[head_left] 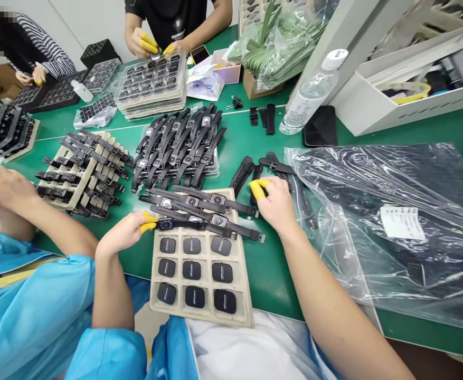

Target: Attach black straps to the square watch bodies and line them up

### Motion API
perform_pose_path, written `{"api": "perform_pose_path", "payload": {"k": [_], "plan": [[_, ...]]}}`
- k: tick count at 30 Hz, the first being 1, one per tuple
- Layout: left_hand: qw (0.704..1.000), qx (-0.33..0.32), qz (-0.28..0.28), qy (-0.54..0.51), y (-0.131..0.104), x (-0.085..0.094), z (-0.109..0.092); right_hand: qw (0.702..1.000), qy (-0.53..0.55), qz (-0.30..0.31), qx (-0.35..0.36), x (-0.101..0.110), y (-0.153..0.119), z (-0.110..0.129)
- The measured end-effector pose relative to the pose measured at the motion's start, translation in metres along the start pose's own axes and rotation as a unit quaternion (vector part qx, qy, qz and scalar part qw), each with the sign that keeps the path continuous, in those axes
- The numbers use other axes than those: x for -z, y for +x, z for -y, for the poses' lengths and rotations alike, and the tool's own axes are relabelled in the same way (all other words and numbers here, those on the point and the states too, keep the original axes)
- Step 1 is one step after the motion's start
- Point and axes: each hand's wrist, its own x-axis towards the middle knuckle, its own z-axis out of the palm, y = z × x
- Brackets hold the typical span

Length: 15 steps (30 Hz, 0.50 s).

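Observation:
My left hand [124, 232], with yellow finger covers, pinches a black smartwatch [166, 224] that has one strap fitted, over the far part of a beige tray [249, 316]. In the tray's nearer compartments lie several square black watch bodies [191, 271]. Several finished watches with straps [217, 199] lie across its far rows. To the right of the tray, my right hand [274, 203], also with yellow finger covers, has its fingers closed around a black watch strap [257, 172], partly hidden by them. Other loose straps [242, 174] lie beside it.
A stack of strapped watches [179, 142] and another loaded tray stack [83, 184] stand beyond. Plastic bags of black straps [374, 211] cover the right side. A water bottle [312, 95], a phone [321, 126] and a white box [413, 100] stand behind. Co-workers sit left and opposite.

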Motion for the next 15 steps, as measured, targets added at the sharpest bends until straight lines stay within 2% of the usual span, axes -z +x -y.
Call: {"api": "perform_pose_path", "payload": {"k": [3, 9, 15], "plan": [[0.999, 0.027, -0.017, -0.030, 0.004, -0.005, 0.002, 1.000, 0.019, -0.016, -0.015, 0.000, -0.001, -0.002], [1.000, 0.003, -0.012, -0.005, 0.006, -0.003, -0.003, 0.999, 0.032, -0.027, -0.018, -0.003, -0.002, -0.002], [0.993, 0.015, -0.113, 0.032, 0.015, -0.006, -0.005, 0.998, 0.051, -0.038, -0.014, -0.003, -0.001, -0.002]]}}
